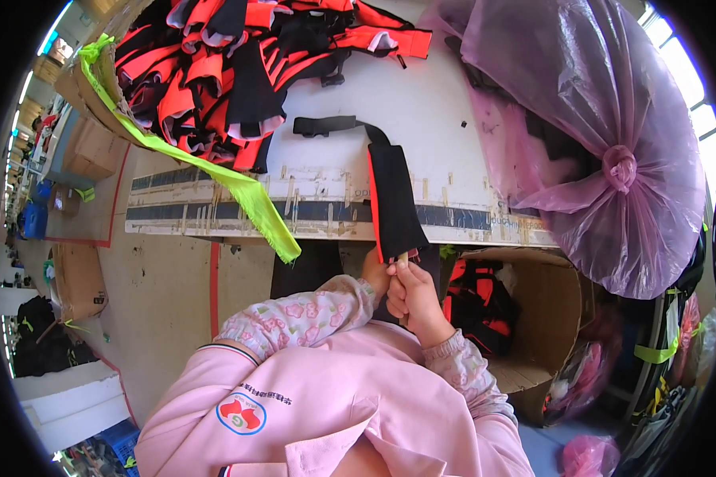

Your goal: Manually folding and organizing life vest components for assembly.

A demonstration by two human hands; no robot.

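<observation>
A black fabric strap [396, 199] with an orange-red edge lies across the table's front edge, its near end over my hands. Its narrow black tail [326, 125], with a small buckle, rests on the tabletop. My left hand [375, 273] is closed at the strap's near end, gripping it from the left; its fingers are partly hidden. Pressed close beside it, my right hand [415, 296] is closed around a thin tan stick [403, 258], whose tip meets the strap's open end.
At the back left, a pile of orange and black straps [215, 71] spills from a carton with a yellow-green band [215, 171]. A tied pink plastic bag [612, 103] bulges at the right. Below the table stands an open cardboard box [545, 318] holding similar pieces.
</observation>
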